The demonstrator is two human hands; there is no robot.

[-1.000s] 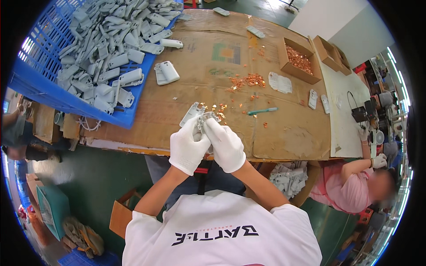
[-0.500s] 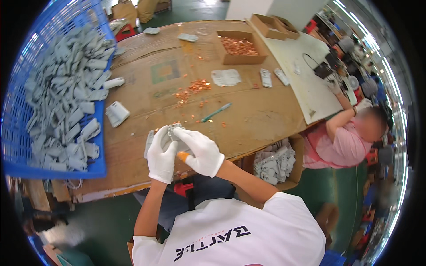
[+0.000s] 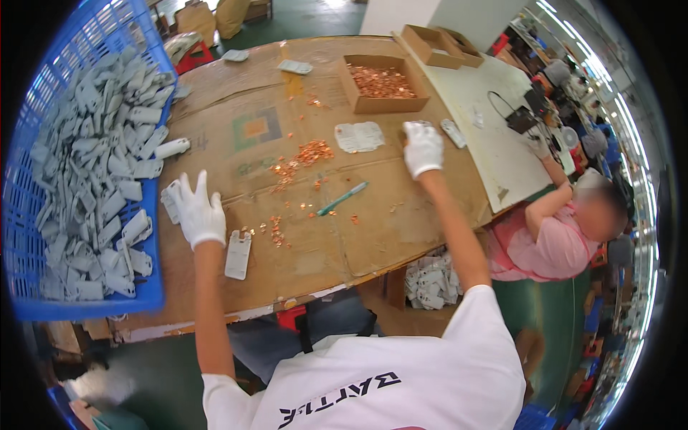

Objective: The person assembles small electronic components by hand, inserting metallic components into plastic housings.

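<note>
My left hand (image 3: 199, 213), in a white glove, is open with fingers spread. Its fingertips reach the pale plastic casing pieces (image 3: 170, 201) lying beside the blue basket. My right hand (image 3: 423, 152), also gloved, reaches far right with its fingers curled over a pale casing piece, which they mostly hide. Another slim casing piece (image 3: 453, 132) lies just right of it. Closer to me, a single white casing piece (image 3: 238, 255) with cutouts at one end lies near the left forearm. Small copper-coloured parts (image 3: 304, 158) are heaped mid-table, with a teal pen (image 3: 342, 198) beside them.
A blue basket (image 3: 159, 236) heaped with grey casings borders the left side. A cardboard box (image 3: 387, 104) of copper parts stands at the back. A crumpled white sheet (image 3: 360, 137) lies before it. Below the right edge sits a bin of white pieces (image 3: 432, 282). A co-worker (image 3: 552, 233) sits at right.
My hands were together at the table's front around a small piece. They have parted: the left moved left to the pieces by the basket, the right far right to the casing piece.
</note>
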